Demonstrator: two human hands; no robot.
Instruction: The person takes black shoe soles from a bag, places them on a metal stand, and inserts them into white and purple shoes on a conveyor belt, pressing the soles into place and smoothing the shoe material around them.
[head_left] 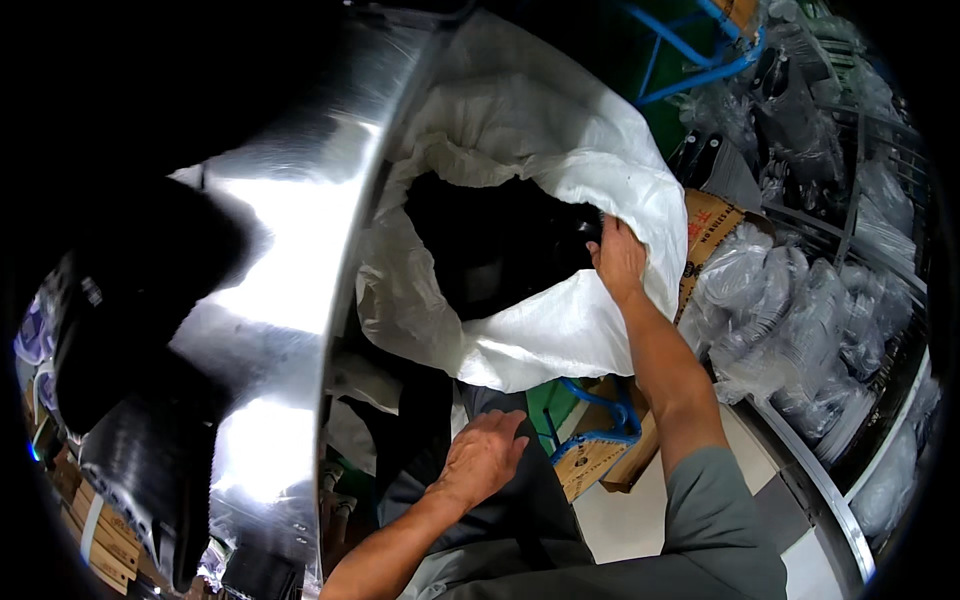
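Observation:
A large white woven sack (540, 340) stands with its mouth spread wide in front of me. Dark black pieces (490, 240) fill its inside; their kind is lost in shadow. At the right side of the mouth, my right hand (622, 262) reaches in over the rim, its fingers closed at a black shiny piece (584, 230). The fingertips are partly hidden there. My left hand (483, 455) hovers over or lies on my dark trouser leg, below the sack, with loosely bent fingers and nothing in them.
A shiny metal table (290, 270) runs along the left, with black shapes (150, 480) on it. On the right, a rack holds stacks of plastic-wrapped parts (800, 320). Cardboard boxes (708, 235) and a blue metal frame (620, 425) stand close to the sack.

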